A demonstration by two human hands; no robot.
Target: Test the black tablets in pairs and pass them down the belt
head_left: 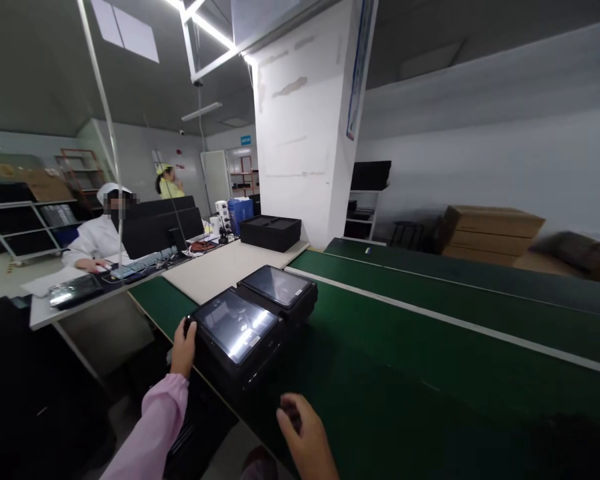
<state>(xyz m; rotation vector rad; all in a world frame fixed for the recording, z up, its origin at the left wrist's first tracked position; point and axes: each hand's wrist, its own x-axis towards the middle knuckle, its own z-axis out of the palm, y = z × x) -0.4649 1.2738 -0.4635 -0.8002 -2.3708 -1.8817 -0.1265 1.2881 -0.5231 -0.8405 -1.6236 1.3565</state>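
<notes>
Two black devices with glossy touchscreens lie side by side on the green work surface. My left hand (184, 348) grips the left edge of the nearer touchscreen terminal (237, 325), its thumb near the screen's frame; the fingers underneath are partly hidden. Light reflects brightly off that screen. Just behind it sits the second touchscreen terminal (279, 287), with a small white label at a screen corner. My right hand (304, 430) hovers near the front edge, apart from both devices. Its fingers are loosely curved, thumb apart, with nothing seen between them.
A beige board (215, 270) and a black foam tray (271, 232) lie beyond the devices. A white pillar (300, 127) rises behind. On the left, a person in white (97, 233) sits at a desk with monitors (157, 227). Cardboard boxes (490, 230) are stacked at right.
</notes>
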